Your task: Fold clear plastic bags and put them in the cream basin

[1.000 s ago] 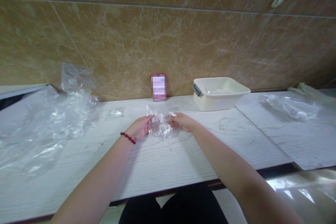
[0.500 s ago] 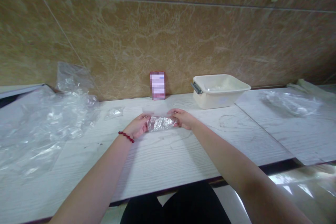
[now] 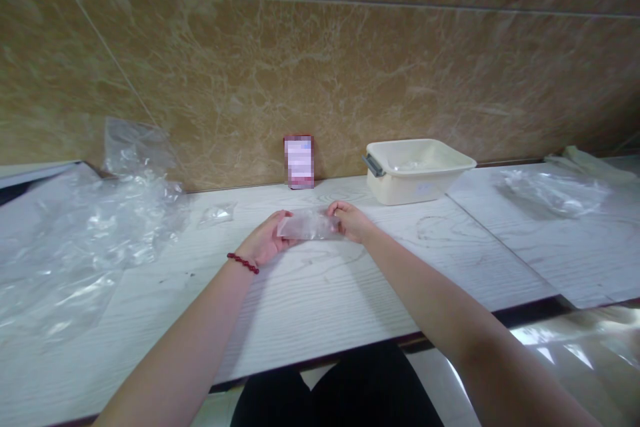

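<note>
Left hand [image 3: 265,242] and right hand [image 3: 351,223] have fingers clamped on opposite ends of clear plastic [image 3: 307,224], presumably so it doesn't sag between.

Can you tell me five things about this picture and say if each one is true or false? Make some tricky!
1. The left hand and right hand both hold a clear plastic packet. True.
2. The bracelet is on the right wrist. False: the red bracelet is on the left wrist.
3. A smaller clear packet lies on the table, to the left of the hands. True.
4. The tub is bright blue. False: the tub is cream.
5. The tub is upside down. False: it stands upright.
</note>
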The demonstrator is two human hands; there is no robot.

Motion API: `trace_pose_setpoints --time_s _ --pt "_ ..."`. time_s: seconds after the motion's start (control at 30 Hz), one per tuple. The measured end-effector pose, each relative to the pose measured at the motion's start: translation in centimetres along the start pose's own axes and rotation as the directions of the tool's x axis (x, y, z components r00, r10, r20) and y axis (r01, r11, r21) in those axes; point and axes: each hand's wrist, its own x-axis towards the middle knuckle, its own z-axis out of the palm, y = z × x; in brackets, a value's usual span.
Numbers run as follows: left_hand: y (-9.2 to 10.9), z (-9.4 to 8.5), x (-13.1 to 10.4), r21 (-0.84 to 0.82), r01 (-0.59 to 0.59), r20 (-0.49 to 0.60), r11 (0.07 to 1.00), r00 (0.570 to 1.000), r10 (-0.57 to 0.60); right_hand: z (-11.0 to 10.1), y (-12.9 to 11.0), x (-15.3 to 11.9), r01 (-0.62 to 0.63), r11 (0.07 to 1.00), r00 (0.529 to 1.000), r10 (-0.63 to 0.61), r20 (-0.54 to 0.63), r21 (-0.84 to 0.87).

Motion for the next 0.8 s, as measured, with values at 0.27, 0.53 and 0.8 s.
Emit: trace_pose_setpoints --time_s 0.27,0.53,0.8 --pt "-1.0 0.05 0.57 0.25 -0.14 -0.078 0.958 0.983 0.164 0.04 0.11 -0.11 0.097 0.991 0.992 -0.104 0.069 0.094" --pt "-0.83 0.25 0.59 0.294 -0.285 -0.143 0.912 0.931 0.337 0.33 0.27 -0.2 0.069 0.986 0.995 -0.079 0.061 0.149" --pt "-1.0 0.33 0.7 0.313 -0.354 -0.134 0.881 0.902 0.41 0.92 -0.46 -0.9 -0.035 0.998 0.997 0.031 0.071 0.049"
